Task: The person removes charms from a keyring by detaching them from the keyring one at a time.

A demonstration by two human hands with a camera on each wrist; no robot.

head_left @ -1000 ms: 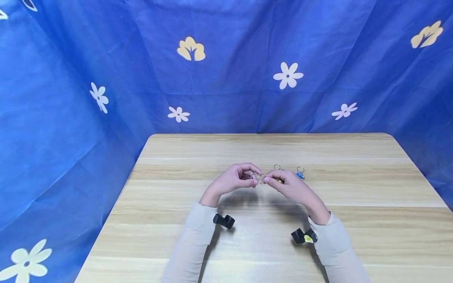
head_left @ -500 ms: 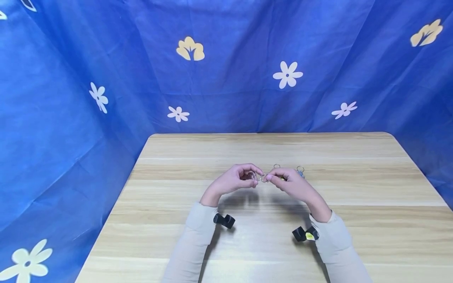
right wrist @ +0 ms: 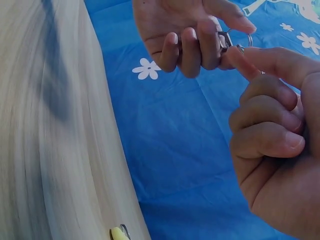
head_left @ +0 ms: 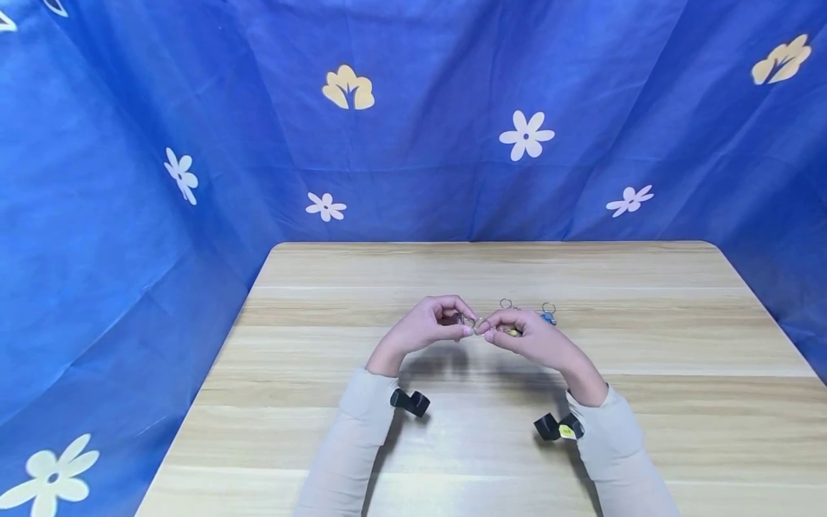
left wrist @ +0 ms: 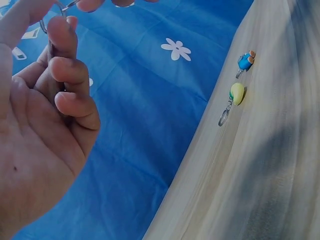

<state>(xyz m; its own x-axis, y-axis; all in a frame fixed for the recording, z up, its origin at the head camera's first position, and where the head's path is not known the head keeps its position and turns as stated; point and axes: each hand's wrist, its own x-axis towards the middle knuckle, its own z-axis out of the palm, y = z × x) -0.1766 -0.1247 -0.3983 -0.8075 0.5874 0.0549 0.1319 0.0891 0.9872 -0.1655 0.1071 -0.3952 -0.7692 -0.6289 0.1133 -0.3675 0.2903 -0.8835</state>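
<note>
Both hands hover together above the middle of the wooden table (head_left: 323, 445). My left hand (head_left: 462, 324) pinches a small metal key ring (head_left: 474, 322) between thumb and curled fingers. My right hand (head_left: 484, 328) pinches the same ring from the other side. In the right wrist view the key ring (right wrist: 235, 40) sits between the left hand (right wrist: 192, 37) above and the right hand (right wrist: 270, 125) below. In the left wrist view the left hand (left wrist: 55, 95) curls round the ring (left wrist: 50, 20). How the metal parts link is too small to see.
A yellow charm on a ring (head_left: 510, 331) (left wrist: 237, 93) lies on the table just behind my right hand. A blue charm on a ring (head_left: 548, 317) (left wrist: 245, 60) lies to its right. Blue flowered cloth (head_left: 413, 122) surrounds the table.
The hands stay joined at the same spot. Only the fingertips shift slightly on the ring, and the right wrist drifts a little to the right.
</note>
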